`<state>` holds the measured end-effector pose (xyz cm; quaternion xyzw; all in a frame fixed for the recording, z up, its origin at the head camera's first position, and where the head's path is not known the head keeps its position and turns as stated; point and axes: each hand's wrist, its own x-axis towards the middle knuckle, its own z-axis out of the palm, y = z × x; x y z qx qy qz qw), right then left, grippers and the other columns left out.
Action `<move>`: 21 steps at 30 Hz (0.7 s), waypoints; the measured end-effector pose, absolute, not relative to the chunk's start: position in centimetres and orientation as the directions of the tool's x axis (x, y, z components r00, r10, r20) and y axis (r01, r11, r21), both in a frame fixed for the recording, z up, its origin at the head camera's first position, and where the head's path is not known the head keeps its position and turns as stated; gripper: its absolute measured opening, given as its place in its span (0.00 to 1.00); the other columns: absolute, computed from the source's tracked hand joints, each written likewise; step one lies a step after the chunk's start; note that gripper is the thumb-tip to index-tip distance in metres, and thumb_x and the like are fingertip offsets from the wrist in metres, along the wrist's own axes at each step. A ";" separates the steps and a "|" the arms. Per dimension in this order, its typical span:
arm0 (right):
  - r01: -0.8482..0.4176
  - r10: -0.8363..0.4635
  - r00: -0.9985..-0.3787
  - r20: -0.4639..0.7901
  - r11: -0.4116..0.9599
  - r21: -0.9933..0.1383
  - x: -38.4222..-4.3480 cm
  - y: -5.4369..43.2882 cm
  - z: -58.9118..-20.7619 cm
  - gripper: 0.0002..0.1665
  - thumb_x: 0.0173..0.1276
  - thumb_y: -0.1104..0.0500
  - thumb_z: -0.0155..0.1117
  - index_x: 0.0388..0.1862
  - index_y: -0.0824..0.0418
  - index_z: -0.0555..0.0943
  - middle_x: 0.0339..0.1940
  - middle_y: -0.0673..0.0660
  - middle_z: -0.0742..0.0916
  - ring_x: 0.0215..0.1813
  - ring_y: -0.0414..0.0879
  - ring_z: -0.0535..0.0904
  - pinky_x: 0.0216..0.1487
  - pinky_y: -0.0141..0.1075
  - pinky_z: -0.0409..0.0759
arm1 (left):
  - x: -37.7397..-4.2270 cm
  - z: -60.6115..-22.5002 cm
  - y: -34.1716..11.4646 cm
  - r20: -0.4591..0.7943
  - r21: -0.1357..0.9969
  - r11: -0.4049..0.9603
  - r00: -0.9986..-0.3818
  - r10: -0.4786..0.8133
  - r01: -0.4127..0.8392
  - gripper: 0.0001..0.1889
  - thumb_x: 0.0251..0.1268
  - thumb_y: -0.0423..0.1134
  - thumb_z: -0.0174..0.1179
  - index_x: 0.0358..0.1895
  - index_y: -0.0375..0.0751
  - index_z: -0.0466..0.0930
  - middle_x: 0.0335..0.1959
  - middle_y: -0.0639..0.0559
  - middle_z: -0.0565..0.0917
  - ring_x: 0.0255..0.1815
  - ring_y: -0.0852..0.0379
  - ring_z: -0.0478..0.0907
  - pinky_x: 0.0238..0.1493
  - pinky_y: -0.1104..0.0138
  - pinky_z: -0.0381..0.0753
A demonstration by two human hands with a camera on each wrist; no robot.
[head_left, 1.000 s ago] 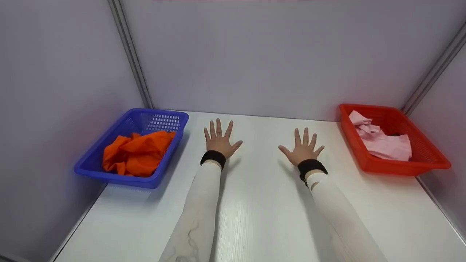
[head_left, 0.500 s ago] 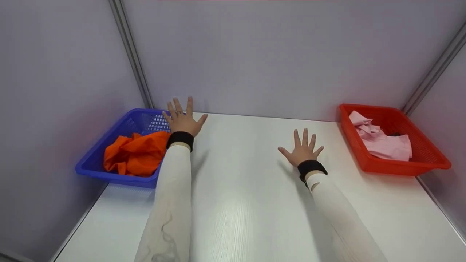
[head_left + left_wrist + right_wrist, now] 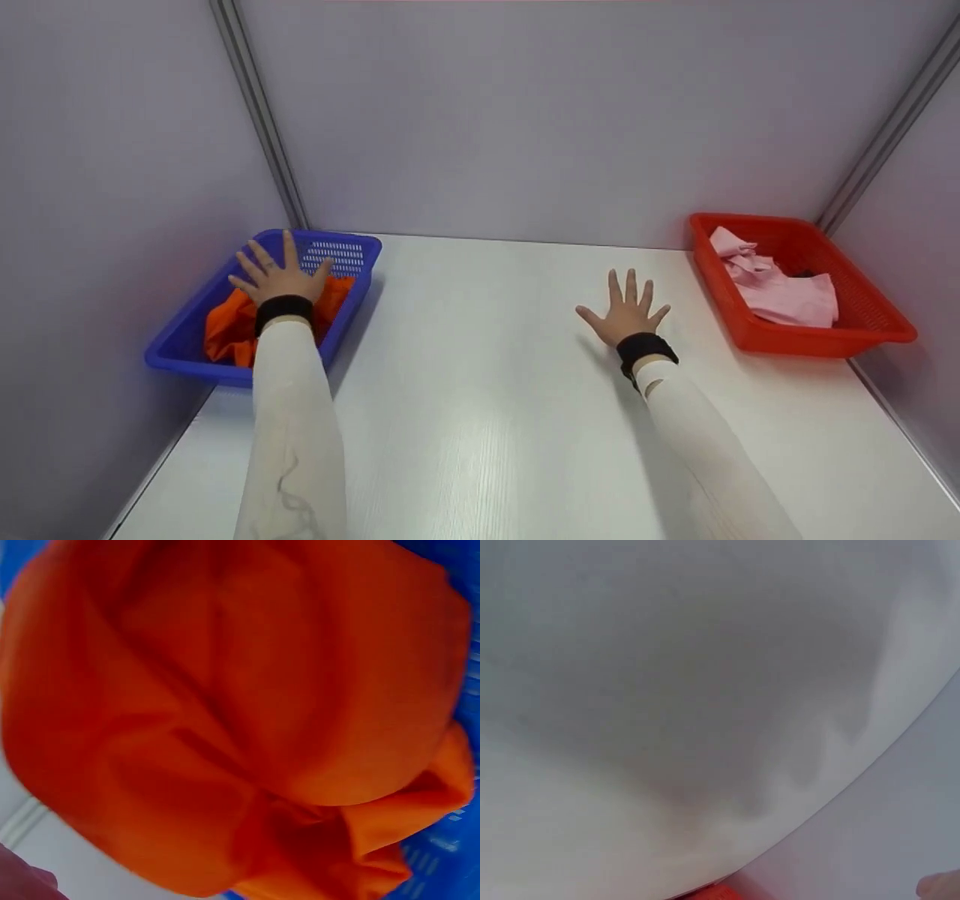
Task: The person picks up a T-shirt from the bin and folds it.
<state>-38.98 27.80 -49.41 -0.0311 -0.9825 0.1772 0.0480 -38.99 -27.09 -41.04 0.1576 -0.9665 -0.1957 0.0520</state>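
Above the blue basket (image 3: 176, 365) at the left, my left hand (image 3: 285, 281) hovers with its fingers spread and holds nothing. Crumpled orange cloth (image 3: 227, 326) lies in that basket, partly hidden by the hand and wrist. The same orange cloth (image 3: 247, 690) fills most of the left wrist view. My right hand (image 3: 626, 319) is over the white table, fingers spread and nothing in it. In the right wrist view its shadow falls on the tabletop, and a fingertip (image 3: 939, 885) shows at the lower right corner.
A red basket (image 3: 795, 341) stands at the right with pink cloth (image 3: 787, 296) and a small dark item (image 3: 805, 274) in it. Pale panels (image 3: 487, 120) enclose the white table (image 3: 480, 420) at the back and both sides.
My left hand has moved left from over the table to above the orange cloth in the blue basket. The right hand stays nearly where it was.
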 end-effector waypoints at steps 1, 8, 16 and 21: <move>0.046 0.080 -0.994 0.080 0.933 -0.357 -39.0 27.9 -49.5 0.64 0.67 0.22 0.53 0.87 0.51 0.38 0.87 0.64 0.38 0.84 0.71 0.26 0.70 0.81 0.26 | -38.8 -41.4 -27.4 0.014 0.395 0.869 -0.943 -0.332 -0.300 0.51 0.70 0.77 0.34 0.82 0.55 0.19 0.79 0.30 0.15 0.79 0.25 0.12 0.71 0.28 0.16; 0.071 0.095 -0.994 0.051 0.932 -0.356 -38.7 28.3 -49.6 0.64 0.68 0.22 0.52 0.87 0.52 0.38 0.87 0.65 0.38 0.84 0.72 0.27 0.70 0.80 0.26 | -38.7 -43.0 -28.5 -0.069 0.409 0.848 -0.938 -0.339 -0.336 0.53 0.68 0.79 0.33 0.82 0.53 0.19 0.77 0.27 0.15 0.77 0.21 0.12 0.70 0.24 0.18; 0.078 0.094 -0.995 0.025 0.926 -0.370 -38.3 28.5 -50.1 0.63 0.68 0.23 0.53 0.87 0.52 0.38 0.86 0.65 0.37 0.84 0.71 0.25 0.69 0.81 0.25 | -38.9 -45.5 -29.2 -0.319 0.385 0.809 -0.887 -0.335 -0.444 0.65 0.52 0.87 0.44 0.81 0.57 0.18 0.75 0.25 0.11 0.74 0.14 0.12 0.58 0.13 0.36; 0.077 0.099 -0.994 0.040 0.924 -0.374 -38.6 29.1 -50.5 0.64 0.67 0.22 0.53 0.87 0.52 0.39 0.86 0.65 0.38 0.84 0.72 0.26 0.69 0.81 0.25 | -37.6 -44.4 -28.5 -0.469 0.352 0.793 -0.827 -0.309 -0.496 0.61 0.58 0.81 0.47 0.83 0.52 0.27 0.74 0.24 0.10 0.73 0.12 0.14 0.59 0.15 0.46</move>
